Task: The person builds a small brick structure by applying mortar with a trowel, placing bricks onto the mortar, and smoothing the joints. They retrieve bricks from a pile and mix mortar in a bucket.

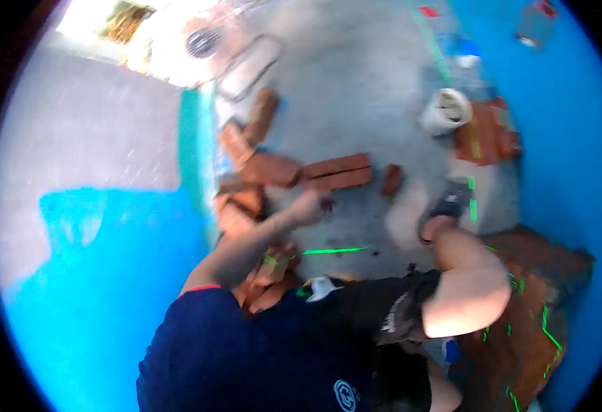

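Observation:
My left hand (311, 207) reaches out over the grey floor, its forearm coming in from the lower left. It is at the near left end of two red-brown bricks (336, 172) laid side by side with a dark gap between them. Motion blurs the fingers, so whether they grip anything is unclear. A small dark spot shows at the hand's edge. Just left of the pair, another brick (270, 170) touches a loose heap of bricks (240, 200) that runs down beside my forearm. To the right of the pair lies a short brick piece (392, 180). My right hand is out of view.
My bent leg and dark shoe (446, 204) are at the right. Beyond stand a white bucket (446, 112), a brick stack (478, 134) and a blue-capped bottle (468, 62). Brown rubble (520, 309) lies lower right. Blue sheeting (115, 275) covers the left; green light lines (335, 251) cross the floor.

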The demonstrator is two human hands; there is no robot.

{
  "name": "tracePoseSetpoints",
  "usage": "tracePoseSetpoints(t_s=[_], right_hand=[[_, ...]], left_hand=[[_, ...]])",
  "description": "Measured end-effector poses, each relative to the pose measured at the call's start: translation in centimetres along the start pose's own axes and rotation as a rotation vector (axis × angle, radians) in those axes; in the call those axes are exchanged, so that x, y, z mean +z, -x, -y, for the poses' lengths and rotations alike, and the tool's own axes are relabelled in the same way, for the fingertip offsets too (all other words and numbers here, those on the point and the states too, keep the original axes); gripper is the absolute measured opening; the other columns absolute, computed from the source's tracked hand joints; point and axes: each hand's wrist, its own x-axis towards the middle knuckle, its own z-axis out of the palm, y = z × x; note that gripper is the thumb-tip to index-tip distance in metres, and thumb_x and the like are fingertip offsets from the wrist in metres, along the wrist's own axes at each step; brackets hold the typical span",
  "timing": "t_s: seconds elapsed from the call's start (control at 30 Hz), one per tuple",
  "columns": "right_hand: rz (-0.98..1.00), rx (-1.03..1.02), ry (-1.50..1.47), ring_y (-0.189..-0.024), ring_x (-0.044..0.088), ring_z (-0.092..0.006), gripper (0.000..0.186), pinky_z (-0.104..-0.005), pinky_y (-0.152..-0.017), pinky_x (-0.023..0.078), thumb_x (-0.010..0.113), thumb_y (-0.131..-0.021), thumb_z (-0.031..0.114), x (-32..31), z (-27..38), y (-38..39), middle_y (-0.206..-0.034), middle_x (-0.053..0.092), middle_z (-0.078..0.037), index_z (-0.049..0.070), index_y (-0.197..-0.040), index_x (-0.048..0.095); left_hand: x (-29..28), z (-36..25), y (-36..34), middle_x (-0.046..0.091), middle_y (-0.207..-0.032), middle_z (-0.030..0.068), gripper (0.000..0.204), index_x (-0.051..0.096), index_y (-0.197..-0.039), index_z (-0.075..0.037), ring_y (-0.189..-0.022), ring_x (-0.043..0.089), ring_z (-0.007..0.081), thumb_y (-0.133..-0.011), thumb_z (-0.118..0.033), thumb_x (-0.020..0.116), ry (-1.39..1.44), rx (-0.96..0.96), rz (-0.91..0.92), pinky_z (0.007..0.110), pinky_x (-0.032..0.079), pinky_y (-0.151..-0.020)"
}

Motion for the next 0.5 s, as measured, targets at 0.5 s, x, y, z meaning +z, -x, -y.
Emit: tracePoseSetpoints(t_s=[0.5], right_hand=[[0.114, -0.081, 0.056, -0.047, 0.041, -0.0132, 0.038, -0.0319, -0.044, 0.035, 0.051, -0.095, 0.044, 3.5, 2.6, 1.7, -0.058, 0.048, -0.001, 0.008, -0.087, 0.061]], left_hand=[[-0.8, 21.1, 29.1, 0.065, -0.082, 0.0129, 0.048, 0.067, -0.092, -0.002, -0.071, 0.061, 0.0225, -0.072, -0.045, 0.071, 0.386, -1.188, -0.379, 0.036, 0.049, -0.067]])
